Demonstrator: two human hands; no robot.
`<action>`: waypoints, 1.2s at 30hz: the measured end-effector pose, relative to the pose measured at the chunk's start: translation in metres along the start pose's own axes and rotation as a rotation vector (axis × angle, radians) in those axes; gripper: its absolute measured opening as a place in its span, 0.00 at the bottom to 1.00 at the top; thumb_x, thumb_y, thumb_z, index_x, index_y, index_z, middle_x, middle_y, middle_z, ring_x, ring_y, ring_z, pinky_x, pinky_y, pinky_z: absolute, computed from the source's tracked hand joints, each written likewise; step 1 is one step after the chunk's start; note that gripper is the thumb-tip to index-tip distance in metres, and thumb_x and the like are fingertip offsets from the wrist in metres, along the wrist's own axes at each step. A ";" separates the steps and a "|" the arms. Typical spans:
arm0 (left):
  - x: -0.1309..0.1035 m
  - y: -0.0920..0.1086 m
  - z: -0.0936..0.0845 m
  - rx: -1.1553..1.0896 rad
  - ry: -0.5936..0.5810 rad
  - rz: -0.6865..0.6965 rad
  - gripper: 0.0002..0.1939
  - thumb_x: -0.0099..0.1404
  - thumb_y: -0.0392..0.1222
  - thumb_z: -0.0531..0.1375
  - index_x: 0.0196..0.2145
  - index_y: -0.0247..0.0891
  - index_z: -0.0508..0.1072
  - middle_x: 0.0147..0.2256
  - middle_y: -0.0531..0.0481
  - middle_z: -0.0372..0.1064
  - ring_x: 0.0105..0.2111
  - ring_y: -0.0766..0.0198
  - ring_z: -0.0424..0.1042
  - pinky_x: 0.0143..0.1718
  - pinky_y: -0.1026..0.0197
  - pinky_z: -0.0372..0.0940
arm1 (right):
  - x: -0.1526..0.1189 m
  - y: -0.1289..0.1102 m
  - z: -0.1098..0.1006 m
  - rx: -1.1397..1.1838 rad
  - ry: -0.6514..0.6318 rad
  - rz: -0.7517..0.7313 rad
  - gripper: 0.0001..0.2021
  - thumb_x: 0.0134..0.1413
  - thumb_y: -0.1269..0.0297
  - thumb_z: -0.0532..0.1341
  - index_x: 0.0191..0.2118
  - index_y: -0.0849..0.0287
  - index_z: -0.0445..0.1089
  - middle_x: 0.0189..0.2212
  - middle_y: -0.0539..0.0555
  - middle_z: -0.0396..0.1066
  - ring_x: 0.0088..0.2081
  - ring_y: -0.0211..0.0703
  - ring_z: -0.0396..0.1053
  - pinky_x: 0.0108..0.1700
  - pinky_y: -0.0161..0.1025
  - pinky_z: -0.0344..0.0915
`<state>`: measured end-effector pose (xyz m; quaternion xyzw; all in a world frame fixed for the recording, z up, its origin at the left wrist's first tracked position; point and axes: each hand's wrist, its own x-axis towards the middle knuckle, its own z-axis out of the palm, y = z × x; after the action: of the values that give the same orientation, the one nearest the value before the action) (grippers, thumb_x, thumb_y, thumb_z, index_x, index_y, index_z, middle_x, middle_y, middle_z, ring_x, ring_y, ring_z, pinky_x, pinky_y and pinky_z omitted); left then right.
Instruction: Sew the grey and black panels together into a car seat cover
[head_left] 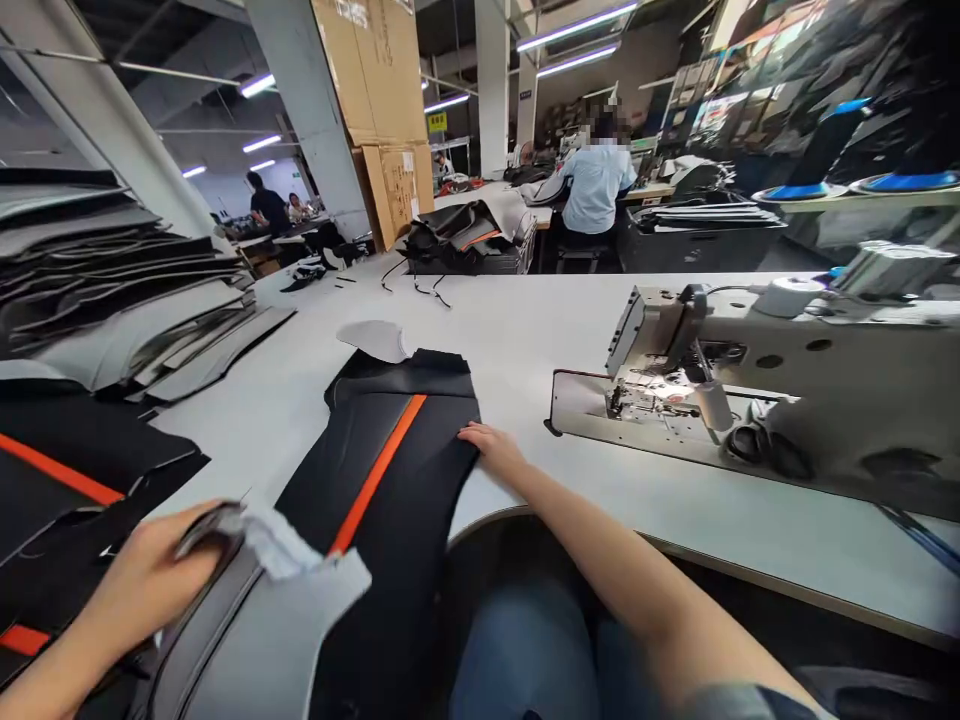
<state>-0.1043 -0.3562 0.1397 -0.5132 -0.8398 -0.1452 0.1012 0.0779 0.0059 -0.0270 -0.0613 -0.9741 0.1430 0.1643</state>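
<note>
Gathered in my left hand (161,570), at the lower left, is a grey fabric piece (262,630) with a pale underside, its fingers closed round the upper edge. Beneath and beyond it lies a black panel (420,460) with an orange stripe, reaching over the table's front edge. My right hand (491,447) touches the right edge of this panel, fingers stretched out and pointing left. A small light grey piece (375,339) lies at the panel's far end.
On the right stands a sewing machine (750,380). Stacked grey and black pieces (112,290) rise at the left, with more orange-striped black panels (67,470) in front. Dark fabric (465,235) is heaped beyond the white table (540,320). A person in light blue sits farther back.
</note>
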 end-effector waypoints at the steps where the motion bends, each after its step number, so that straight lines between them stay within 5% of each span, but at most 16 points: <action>1: 0.020 -0.001 0.013 -0.028 -0.021 -0.076 0.12 0.51 0.46 0.47 0.19 0.49 0.69 0.16 0.56 0.62 0.18 0.57 0.65 0.20 0.58 0.63 | -0.014 0.014 0.006 0.006 0.004 0.037 0.28 0.46 0.85 0.53 0.50 0.55 0.71 0.50 0.55 0.71 0.55 0.47 0.66 0.55 0.46 0.65; 4: 0.087 -0.004 0.069 -0.031 -0.050 -0.286 0.06 0.45 0.43 0.50 0.17 0.41 0.64 0.14 0.54 0.56 0.18 0.62 0.60 0.22 0.62 0.59 | -0.054 0.041 0.008 0.030 -0.006 0.069 0.32 0.42 0.86 0.51 0.54 0.56 0.68 0.54 0.53 0.67 0.58 0.45 0.62 0.59 0.45 0.62; 8: 0.166 0.008 0.165 -0.059 -0.074 -0.347 0.07 0.48 0.40 0.50 0.20 0.39 0.66 0.18 0.51 0.61 0.21 0.62 0.61 0.23 0.64 0.54 | -0.105 0.048 0.007 0.036 -0.007 0.108 0.35 0.41 0.85 0.50 0.58 0.58 0.64 0.58 0.54 0.63 0.61 0.46 0.58 0.61 0.46 0.59; 11: 0.206 0.036 0.230 -0.087 -0.119 -0.346 0.09 0.49 0.39 0.52 0.26 0.39 0.71 0.23 0.48 0.69 0.25 0.59 0.66 0.25 0.63 0.54 | -0.139 0.042 0.007 -0.005 0.061 0.140 0.36 0.41 0.84 0.49 0.60 0.59 0.62 0.58 0.55 0.62 0.61 0.47 0.56 0.61 0.48 0.59; 14: 0.226 0.066 0.268 -0.101 -0.109 -0.349 0.11 0.52 0.38 0.51 0.29 0.39 0.72 0.27 0.45 0.71 0.28 0.56 0.67 0.26 0.62 0.54 | -0.166 0.037 0.002 -0.056 0.134 0.123 0.34 0.44 0.82 0.47 0.60 0.61 0.62 0.57 0.55 0.63 0.61 0.46 0.58 0.60 0.48 0.62; 18: 0.233 0.086 0.282 -0.134 -0.082 -0.324 0.07 0.52 0.37 0.51 0.27 0.39 0.69 0.24 0.47 0.67 0.27 0.59 0.64 0.28 0.62 0.54 | -0.188 0.047 -0.018 -0.047 0.058 0.040 0.27 0.53 0.78 0.47 0.58 0.62 0.64 0.58 0.54 0.62 0.61 0.46 0.56 0.60 0.48 0.62; 23: 0.229 0.096 0.279 -0.144 -0.040 -0.317 0.02 0.51 0.37 0.52 0.22 0.40 0.61 0.20 0.53 0.58 0.24 0.63 0.58 0.29 0.63 0.53 | -0.201 0.088 -0.043 -0.158 -0.067 0.166 0.25 0.59 0.69 0.53 0.63 0.62 0.56 0.63 0.58 0.54 0.63 0.54 0.53 0.62 0.59 0.54; 28: 0.234 0.116 0.270 -0.121 -0.075 -0.294 0.04 0.50 0.37 0.52 0.20 0.40 0.59 0.16 0.56 0.49 0.21 0.65 0.52 0.26 0.64 0.50 | -0.211 0.112 -0.051 -0.178 -0.093 0.188 0.30 0.57 0.59 0.60 0.63 0.61 0.56 0.63 0.60 0.53 0.63 0.57 0.51 0.62 0.58 0.52; 32: 0.264 0.141 0.265 -0.088 -0.104 -0.237 0.02 0.51 0.36 0.54 0.23 0.38 0.62 0.17 0.56 0.50 0.23 0.67 0.53 0.26 0.65 0.52 | -0.228 0.120 -0.054 -0.161 -0.049 0.252 0.29 0.57 0.52 0.60 0.61 0.58 0.59 0.62 0.60 0.54 0.62 0.57 0.53 0.62 0.58 0.52; 36: 0.317 0.177 0.270 -0.041 -0.115 -0.173 0.07 0.55 0.37 0.54 0.32 0.33 0.68 0.27 0.52 0.63 0.31 0.65 0.60 0.34 0.64 0.58 | -0.254 0.130 -0.053 -0.138 0.107 0.395 0.18 0.64 0.60 0.53 0.56 0.58 0.66 0.58 0.59 0.62 0.60 0.52 0.58 0.60 0.55 0.55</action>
<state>-0.0960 0.0782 0.0130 -0.4484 -0.8822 -0.1408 0.0297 0.3437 0.1014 -0.0948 -0.2698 -0.9405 0.1018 0.1799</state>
